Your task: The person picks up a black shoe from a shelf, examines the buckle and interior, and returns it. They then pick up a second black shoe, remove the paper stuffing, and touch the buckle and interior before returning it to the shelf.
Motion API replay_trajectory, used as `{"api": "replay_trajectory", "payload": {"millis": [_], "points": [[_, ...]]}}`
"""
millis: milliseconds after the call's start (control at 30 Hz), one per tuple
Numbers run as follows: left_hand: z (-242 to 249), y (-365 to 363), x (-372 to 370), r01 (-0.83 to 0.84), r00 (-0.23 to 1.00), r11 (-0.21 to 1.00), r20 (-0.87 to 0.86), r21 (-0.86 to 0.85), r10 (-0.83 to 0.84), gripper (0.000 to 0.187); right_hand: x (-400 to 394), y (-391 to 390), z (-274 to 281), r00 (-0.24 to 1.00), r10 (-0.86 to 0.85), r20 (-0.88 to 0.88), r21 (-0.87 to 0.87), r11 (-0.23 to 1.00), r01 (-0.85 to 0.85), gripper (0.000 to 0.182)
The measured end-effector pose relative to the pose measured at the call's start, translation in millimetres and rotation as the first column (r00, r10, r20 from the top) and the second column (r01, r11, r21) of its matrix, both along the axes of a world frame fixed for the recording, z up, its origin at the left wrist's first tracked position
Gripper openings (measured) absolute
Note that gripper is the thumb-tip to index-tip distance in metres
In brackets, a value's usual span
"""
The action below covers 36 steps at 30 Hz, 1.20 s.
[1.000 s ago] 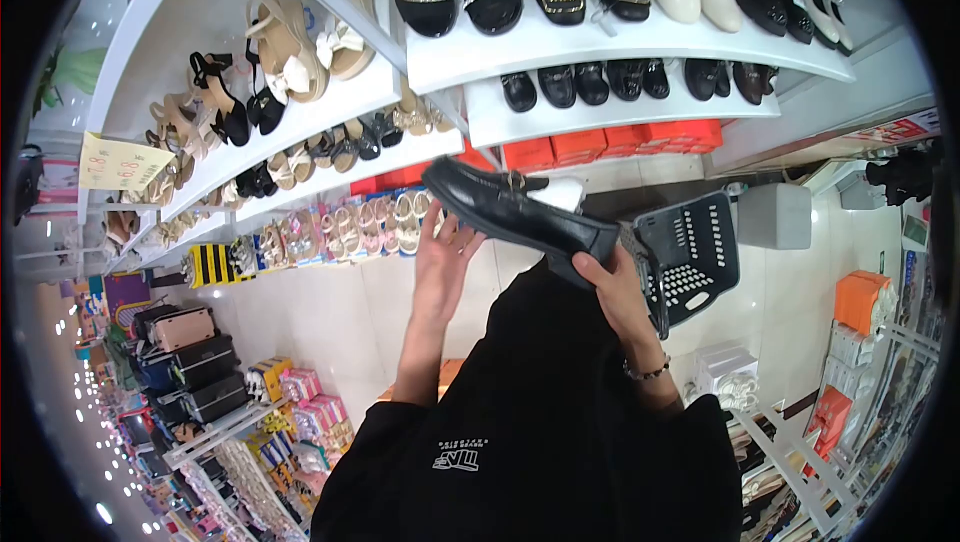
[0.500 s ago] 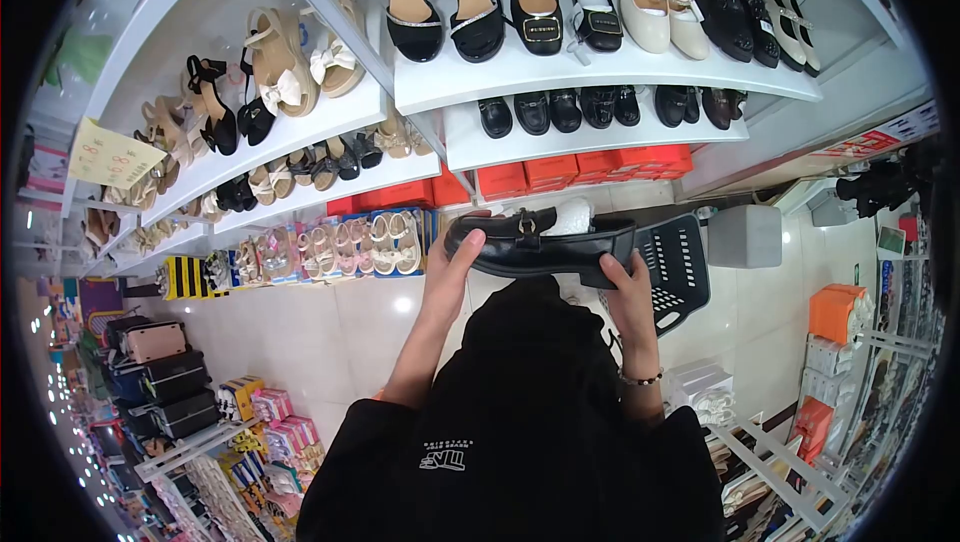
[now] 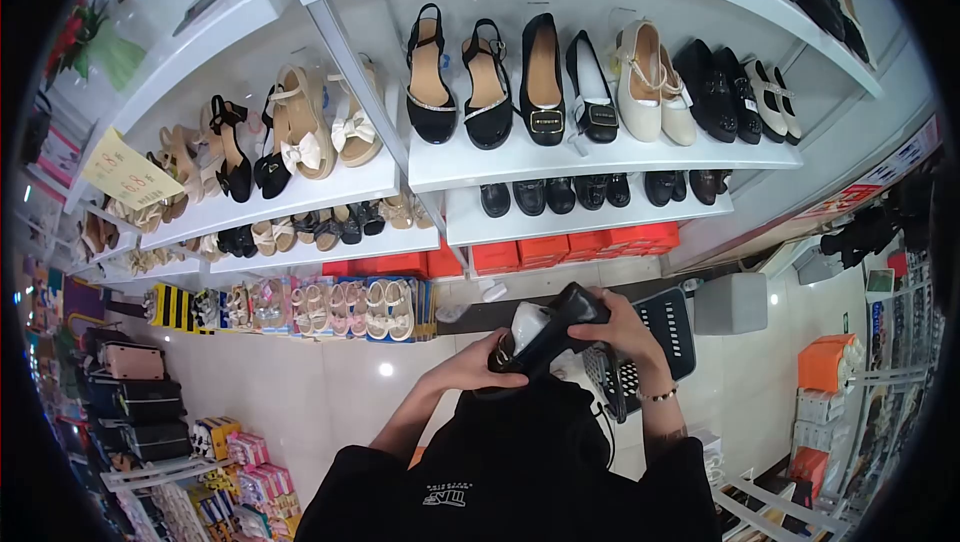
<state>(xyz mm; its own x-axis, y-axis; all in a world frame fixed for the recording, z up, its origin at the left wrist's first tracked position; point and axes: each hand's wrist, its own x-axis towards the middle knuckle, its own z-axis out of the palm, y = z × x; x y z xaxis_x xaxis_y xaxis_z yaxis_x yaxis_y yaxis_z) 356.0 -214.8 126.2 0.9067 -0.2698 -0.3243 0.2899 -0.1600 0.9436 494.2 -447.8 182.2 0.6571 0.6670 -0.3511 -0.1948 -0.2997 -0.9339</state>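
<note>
A black loafer (image 3: 552,340) is held between both my hands, close in front of my chest. It lies tilted, one end up and to the right, the other low and to the left. White stuffing (image 3: 528,324) shows inside its opening. My left hand (image 3: 478,364) is closed around the lower left end, thumb along the side. At the upper right end, my right hand (image 3: 622,330) grips the shoe, with its fingers partly behind it.
Ahead, a white shelf (image 3: 600,157) carries several pairs of black and cream shoes, with red boxes (image 3: 545,250) underneath. A black basket (image 3: 668,327) stands on the floor by a grey bin (image 3: 730,304). Children's sandals (image 3: 388,310) lie low at left.
The loafer has turned from nearly level to a steep tilt and sits lower in the view, nearer my chest. Both hands moved with it. My view has shifted upward, showing more of the upper shelves.
</note>
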Motion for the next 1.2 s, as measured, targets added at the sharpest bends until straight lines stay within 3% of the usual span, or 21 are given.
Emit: {"api": "replay_trajectory", "payload": {"millis": [67, 133, 167, 233, 267, 300, 333, 433, 500, 567, 633, 767, 800, 900, 933, 967, 1033, 1100, 1133, 1167, 1200], "points": [[-14, -5, -3, -0.161, 0.987, 0.978, -0.048, -0.136, 0.156, 0.083, 14, 10, -16, 1.000, -0.007, 0.021, 0.036, 0.999, 0.006, 0.054], [-18, 0, -2, -0.236, 0.971, 0.972, -0.041, 0.006, 0.236, 0.079, 29, 28, -40, 1.000, -0.024, 0.007, 0.207, 0.978, 0.022, 0.042], [-21, 0, -2, -0.294, 0.955, 0.955, -0.034, 0.046, 0.296, 0.079, 39, 38, -50, 0.947, -0.066, 0.314, 0.153, 0.988, 0.018, 0.041], [-49, 3, -2, -0.391, 0.917, 0.911, -0.030, 0.130, 0.397, 0.079, 66, 67, -43, 0.635, -0.080, 0.769, 0.066, 0.997, 0.045, 0.039], [-67, 3, 1, -0.481, 0.868, 0.858, -0.039, 0.180, 0.495, 0.079, 83, 89, -32, 0.441, -0.041, 0.897, 0.017, 0.998, 0.057, 0.038], [-85, 2, 8, -0.556, 0.814, 0.796, -0.035, 0.240, 0.579, 0.079, 96, 102, -27, 0.342, -0.004, 0.940, 0.001, 1.000, 0.007, 0.038], [-107, 2, 15, -0.616, 0.778, 0.752, 0.030, 0.235, 0.627, 0.079, 114, 112, -29, 0.130, 0.068, 0.989, -0.060, 0.996, -0.066, 0.040], [-163, 1, 40, -0.725, 0.663, 0.616, 0.069, 0.309, 0.746, 0.077, 151, 144, -20, -0.217, 0.396, 0.892, -0.440, 0.872, -0.217, 0.039], [-192, 2, 61, -0.816, 0.563, 0.509, 0.170, 0.275, 0.809, 0.081, 175, 162, -22, -0.370, 0.549, 0.750, -0.650, 0.714, -0.258, 0.045], [-207, 8, 81, -0.802, 0.542, 0.466, 0.126, 0.373, 0.831, 0.083, 195, 173, -33, -0.401, 0.612, 0.682, -0.728, 0.622, -0.288, 0.054], [-225, 17, 103, -0.800, 0.515, 0.384, 0.201, 0.461, 0.833, 0.083, 202, 177, -24, -0.490, 0.597, 0.635, -0.763, 0.584, -0.278, 0.044], [-238, 43, 144, -0.860, 0.421, 0.306, 0.228, 0.409, 0.878, 0.081, 225, 171, -43, -0.575, 0.502, 0.646, -0.739, 0.599, -0.308, 0.056], [-258, 46, 155, -0.879, 0.392, 0.212, 0.393, 0.428, 0.832, 0.082, 226, 172, -46, -0.572, 0.483, 0.663, -0.726, 0.601, -0.333, 0.055], [-278, 68, 182, -0.864, 0.404, 0.279, 0.245, 0.420, 0.881, 0.079, 238, 163, -50, -0.565, 0.500, 0.657, -0.728, 0.617, -0.299, 0.055], [-314, 79, 194, -0.864, 0.437, 0.325, 0.252, 0.384, 0.863, 0.080, 236, 161, -52, -0.511, 0.539, 0.669, -0.731, 0.601, -0.323, 0.055], [-313, 88, 200, -0.807, 0.511, 0.404, 0.165, 0.432, 0.844, 0.091, 231, 164, -52, -0.580, 0.494, 0.648, -0.717, 0.651, -0.247, 0.057], [-266, 100, 205, -0.751, 0.570, 0.536, -0.031, 0.385, 0.821, 0.095, 226, 172, -53, -0.727, 0.406, 0.553, -0.655, 0.752, -0.078, 0.064], [-249, 106, 214, -0.701, 0.653, 0.599, 0.008, 0.387, 0.758, 0.094, 225, 171, -49, -0.591, 0.435, 0.679, -0.655, 0.723, -0.221, 0.061], [-276, 103, 223, -0.828, 0.518, 0.355, 0.352, 0.433, 0.779, 0.092, 226, 172, -49, -0.579, 0.446, 0.682, -0.653, 0.727, -0.210, 0.061], [-311, 101, 234, -0.923, 0.338, 0.097, 0.661, 0.373, 0.670, 0.090, 229, 174, -51, -0.611, 0.378, 0.696, -0.619, 0.747, -0.242, 0.061], [-302, 103, 242, -0.894, 0.343, -0.009, 0.697, 0.448, 0.630, 0.084, 232, 176, -53, -0.640, 0.309, 0.703, -0.583, 0.766, -0.271, 0.061]]}}
